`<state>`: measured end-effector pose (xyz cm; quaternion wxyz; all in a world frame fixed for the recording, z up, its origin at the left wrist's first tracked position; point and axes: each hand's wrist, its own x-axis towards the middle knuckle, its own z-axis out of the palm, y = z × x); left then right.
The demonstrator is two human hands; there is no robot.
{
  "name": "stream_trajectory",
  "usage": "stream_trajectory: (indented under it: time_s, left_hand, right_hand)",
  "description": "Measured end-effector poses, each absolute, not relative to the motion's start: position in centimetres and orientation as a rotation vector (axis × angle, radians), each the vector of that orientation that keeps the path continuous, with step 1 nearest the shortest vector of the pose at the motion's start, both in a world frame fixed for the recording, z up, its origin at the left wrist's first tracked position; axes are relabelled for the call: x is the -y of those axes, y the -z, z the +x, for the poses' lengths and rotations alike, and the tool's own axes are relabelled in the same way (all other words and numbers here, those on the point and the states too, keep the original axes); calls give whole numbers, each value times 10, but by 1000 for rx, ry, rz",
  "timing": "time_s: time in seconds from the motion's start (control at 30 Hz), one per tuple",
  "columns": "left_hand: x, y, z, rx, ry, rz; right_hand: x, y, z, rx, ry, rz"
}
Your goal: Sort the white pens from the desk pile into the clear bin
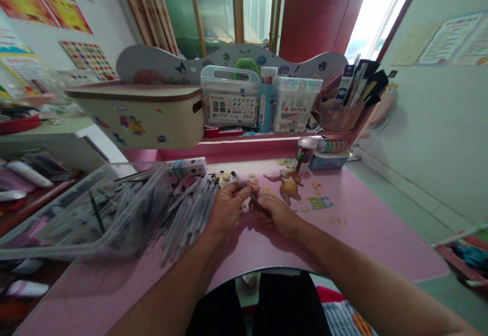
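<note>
Over the pink desk (366, 214), both hands meet on one slim dark pen (240, 179). My left hand (227, 206) pinches it around the middle, and my right hand (275, 214) is closed around its lower end. The pen slants, its upper tip pointing up and to the left. Just left of my left hand lies a spread of several clear pen barrels (186, 216), some with dark ends. Beyond them a clear plastic bin (95, 248) holds more clear and dark pen parts.
A white box (188, 166) lies behind the pen barrels. Toward the back right stand a clear jar (305, 154) with dark pieces and a blue box (330, 160). The shelf carries a lidded cream storage bin (168, 122), a marker case (231, 97) and a pen holder (343, 115).
</note>
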<state>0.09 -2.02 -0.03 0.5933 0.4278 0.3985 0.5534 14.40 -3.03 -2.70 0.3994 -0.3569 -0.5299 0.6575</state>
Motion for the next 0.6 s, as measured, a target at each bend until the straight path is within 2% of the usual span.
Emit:
stream_trajectory:
  time_s: [0.1, 0.27, 0.37, 0.6]
  left_hand:
    - [17, 0, -5, -872, -1191, 982]
    - [16, 3, -8, -790, -1144, 1001]
    - [15, 6, -6, -798, -1212, 1022]
    - [22, 3, 6, -866, -1334, 929]
  right_hand:
    - [24, 29, 150, 1159, -2108, -688]
    - [23, 23, 156, 1003, -2372, -558]
    - [27, 20, 153, 1099, -2198, -694]
    - [32, 20, 144, 1670, -1327, -941]
